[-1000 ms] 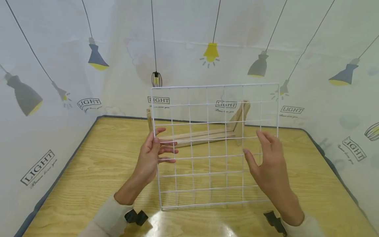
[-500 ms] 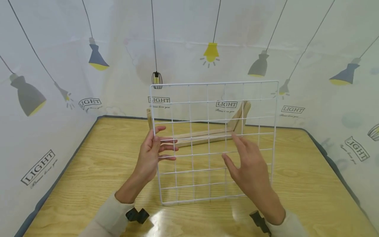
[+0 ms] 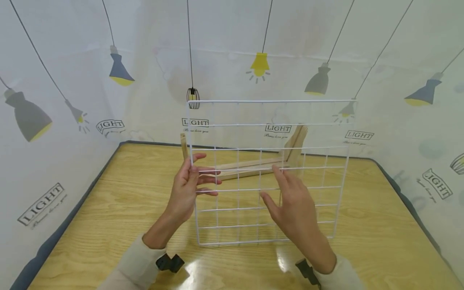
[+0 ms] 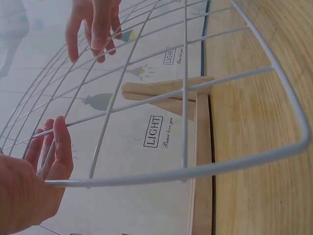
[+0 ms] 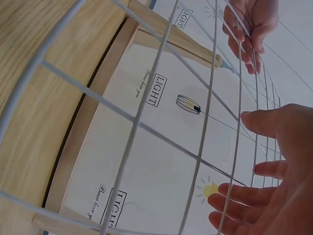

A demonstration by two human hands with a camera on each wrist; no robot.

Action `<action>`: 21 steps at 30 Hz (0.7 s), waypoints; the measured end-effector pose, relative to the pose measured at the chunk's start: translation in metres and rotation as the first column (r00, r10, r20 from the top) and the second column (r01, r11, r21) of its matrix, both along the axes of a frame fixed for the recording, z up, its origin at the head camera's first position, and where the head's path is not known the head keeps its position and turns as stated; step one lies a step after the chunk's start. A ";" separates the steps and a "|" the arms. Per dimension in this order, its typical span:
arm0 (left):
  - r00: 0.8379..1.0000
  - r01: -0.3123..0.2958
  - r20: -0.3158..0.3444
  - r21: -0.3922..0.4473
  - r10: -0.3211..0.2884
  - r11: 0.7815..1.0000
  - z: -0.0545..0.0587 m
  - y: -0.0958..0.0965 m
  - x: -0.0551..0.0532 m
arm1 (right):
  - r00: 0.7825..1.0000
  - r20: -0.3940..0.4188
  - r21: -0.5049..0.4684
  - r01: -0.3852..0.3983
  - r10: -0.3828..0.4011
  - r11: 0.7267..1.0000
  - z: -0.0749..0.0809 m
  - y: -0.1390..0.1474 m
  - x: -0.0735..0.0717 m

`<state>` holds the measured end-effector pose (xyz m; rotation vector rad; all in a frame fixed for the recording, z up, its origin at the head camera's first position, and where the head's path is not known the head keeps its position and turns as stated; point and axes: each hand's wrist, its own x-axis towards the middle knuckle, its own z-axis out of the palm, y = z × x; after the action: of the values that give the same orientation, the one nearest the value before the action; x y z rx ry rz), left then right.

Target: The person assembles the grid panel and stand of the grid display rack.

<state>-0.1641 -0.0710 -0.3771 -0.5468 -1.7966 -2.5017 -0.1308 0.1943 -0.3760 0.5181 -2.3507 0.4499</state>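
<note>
In the head view a white wire grid panel [image 3: 272,101] stands nearly upright above the table. My left hand [image 3: 181,189] grips its left edge, thumb on the near side and several fingers spread behind the wires. The left wrist view shows that same hand [image 4: 29,196] at the panel's outer bar [image 4: 195,171]. In front of the panel, right of centre, is my right hand [image 3: 295,205], its fingers extended and thumb apart. The right wrist view has these relaxed fingers [image 5: 244,196] right at the wires, not curled round any of them.
Behind the panel a wooden frame [image 3: 250,171] lies on the wood-grain table [image 3: 108,225], with uprights at both ends. A white cloth wall [image 3: 224,76] printed with lamps encloses the back and sides. Dark wrist cameras [image 3: 169,263] sit at both cuffs.
My right hand has moved left across the front of the panel, away from its right edge. The panel's angle has shifted slightly, while my left hand keeps its grip.
</note>
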 end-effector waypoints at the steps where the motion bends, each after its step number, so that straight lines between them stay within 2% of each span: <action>1: 1.000 0.003 -0.005 0.001 -0.003 1.000 0.000 0.000 0.000 | 1.000 -0.001 0.002 0.003 -0.003 1.000 0.000 -0.001 0.000; 10: 0.998 0.006 -0.056 -0.010 -0.006 1.000 0.001 0.002 0.000 | 0.999 -0.038 0.016 0.012 -0.011 1.000 -0.004 -0.004 -0.003; 21: 0.989 0.020 -0.146 -0.024 -0.023 1.000 0.000 0.001 -0.001 | 0.999 -0.029 -0.015 0.038 -0.038 0.999 -0.005 -0.011 -0.007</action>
<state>-0.1654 -0.0697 -0.3768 -0.7332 -1.7772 -2.3873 -0.1375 0.1830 -0.3811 0.4692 -2.3233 0.4385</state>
